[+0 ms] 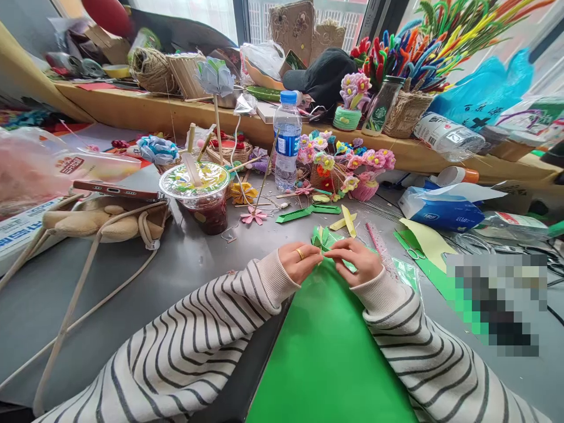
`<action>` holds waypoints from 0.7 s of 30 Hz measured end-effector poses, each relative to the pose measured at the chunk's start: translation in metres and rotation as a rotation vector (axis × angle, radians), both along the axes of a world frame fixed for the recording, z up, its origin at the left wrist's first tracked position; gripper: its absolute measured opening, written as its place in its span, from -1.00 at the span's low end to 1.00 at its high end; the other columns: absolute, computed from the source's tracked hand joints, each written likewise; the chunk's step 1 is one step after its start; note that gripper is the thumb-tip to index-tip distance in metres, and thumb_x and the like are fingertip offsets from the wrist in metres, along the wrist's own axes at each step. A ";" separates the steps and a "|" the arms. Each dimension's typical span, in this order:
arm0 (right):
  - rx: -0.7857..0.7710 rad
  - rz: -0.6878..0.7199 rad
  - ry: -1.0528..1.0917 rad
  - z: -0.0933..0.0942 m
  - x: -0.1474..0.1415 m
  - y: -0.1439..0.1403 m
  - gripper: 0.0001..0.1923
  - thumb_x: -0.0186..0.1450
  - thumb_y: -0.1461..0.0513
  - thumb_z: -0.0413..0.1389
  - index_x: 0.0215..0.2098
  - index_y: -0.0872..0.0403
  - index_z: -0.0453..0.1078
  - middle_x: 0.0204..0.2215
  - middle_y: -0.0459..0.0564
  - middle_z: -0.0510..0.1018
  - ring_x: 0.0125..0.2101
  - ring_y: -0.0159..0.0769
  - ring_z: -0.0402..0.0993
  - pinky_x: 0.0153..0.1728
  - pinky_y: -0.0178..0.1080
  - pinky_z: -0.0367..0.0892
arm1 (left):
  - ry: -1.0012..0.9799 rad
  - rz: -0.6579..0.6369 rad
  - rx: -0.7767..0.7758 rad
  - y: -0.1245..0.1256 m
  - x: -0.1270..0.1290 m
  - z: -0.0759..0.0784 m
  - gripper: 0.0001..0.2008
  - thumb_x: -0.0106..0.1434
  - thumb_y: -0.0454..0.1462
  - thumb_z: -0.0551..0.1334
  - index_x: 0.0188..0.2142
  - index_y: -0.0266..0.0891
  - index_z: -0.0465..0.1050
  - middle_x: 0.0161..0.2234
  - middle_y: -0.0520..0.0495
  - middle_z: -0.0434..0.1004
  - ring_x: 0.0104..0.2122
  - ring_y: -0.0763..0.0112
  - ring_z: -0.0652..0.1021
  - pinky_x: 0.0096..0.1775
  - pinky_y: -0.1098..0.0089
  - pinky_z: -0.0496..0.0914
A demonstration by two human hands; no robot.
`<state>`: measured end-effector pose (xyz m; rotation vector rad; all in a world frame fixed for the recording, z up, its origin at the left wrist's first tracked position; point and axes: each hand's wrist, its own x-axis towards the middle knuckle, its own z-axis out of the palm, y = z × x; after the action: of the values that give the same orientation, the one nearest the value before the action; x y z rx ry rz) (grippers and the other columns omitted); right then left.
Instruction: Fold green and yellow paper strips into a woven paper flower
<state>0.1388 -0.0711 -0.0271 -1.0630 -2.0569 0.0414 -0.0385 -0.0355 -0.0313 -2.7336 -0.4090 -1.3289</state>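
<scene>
Green folded paper piece [325, 239] pinched between fingertips of both hands, left hand [299, 262] with gold ring, right hand [356, 259] closed on its other side, above large green paper sheet [328, 346] at near table edge. Grey table [194, 258] under window, wooden ledge behind. Clear plastic water bottle with blue cap [286, 140] and lidded plastic cup of dark drink [199, 197] toward far edge; green scissors [408, 247] to right. Nothing blocks hands.

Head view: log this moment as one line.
left hand: pinching folded green paper piece | right hand: pinching same | below: large green paper sheet
</scene>
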 end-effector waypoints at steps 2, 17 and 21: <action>0.037 -0.011 -0.034 0.002 -0.003 -0.001 -0.81 0.08 0.36 -0.02 -0.37 0.11 0.39 -0.45 0.02 0.40 -0.46 -0.38 0.36 -0.44 -0.31 0.37 | -0.014 0.012 0.042 0.001 0.001 0.000 -0.85 0.08 -0.41 0.09 -0.31 -0.35 0.32 -0.38 -0.13 0.46 -0.39 0.48 0.46 -0.33 0.46 0.41; 0.148 -0.044 -0.142 0.007 -0.008 -0.006 -0.82 0.09 0.30 0.03 -0.36 0.20 0.41 -0.45 0.09 0.43 -0.44 -0.35 0.38 -0.43 -0.31 0.39 | 0.024 0.018 0.051 0.001 0.004 0.010 -0.82 0.04 -0.44 0.08 -0.31 -0.33 0.26 -0.45 -0.06 0.47 -0.45 0.51 0.46 -0.36 0.51 0.41; 0.146 -0.040 -0.150 0.007 -0.008 -0.006 -0.82 0.09 0.29 0.03 -0.36 0.18 0.40 -0.44 0.08 0.43 -0.43 -0.36 0.38 -0.43 -0.31 0.39 | 0.020 0.041 0.060 0.000 0.005 0.011 -0.83 0.03 -0.44 0.09 -0.32 -0.33 0.26 -0.49 -0.05 0.46 -0.48 0.51 0.45 -0.40 0.51 0.40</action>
<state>0.1311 -0.0776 -0.0199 -1.0425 -2.1347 -0.2113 -0.0336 -0.0356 -0.0201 -2.6722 -0.4147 -1.2815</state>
